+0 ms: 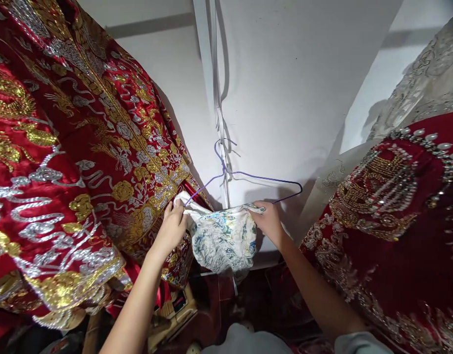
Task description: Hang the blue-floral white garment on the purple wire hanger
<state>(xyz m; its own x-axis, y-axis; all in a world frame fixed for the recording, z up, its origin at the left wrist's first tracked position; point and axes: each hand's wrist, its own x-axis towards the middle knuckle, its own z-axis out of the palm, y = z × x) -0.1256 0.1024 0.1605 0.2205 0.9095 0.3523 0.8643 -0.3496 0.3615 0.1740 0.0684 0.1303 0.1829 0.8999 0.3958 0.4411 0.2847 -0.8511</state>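
A white garment (224, 241) with a blue and green floral print hangs bunched at the lower part of a purple wire hanger (263, 176). My left hand (174, 223) grips the garment's left upper edge, close to the left arm of the hanger. On the other side my right hand (267, 221) pinches the right end of the same edge, just below the hanger's right arm. The fabric's upper edge stretches between both hands. The hanger's hook is by a white strap (219, 118) that hangs down the wall.
At the left hangs a red robe (111, 128) with gold and silver embroidery. A dark red beaded garment (392, 255) fills the right side, with a pale lace one (425, 83) above. Behind stands a white wall (296, 98). Wooden furniture (178, 314) is low down.
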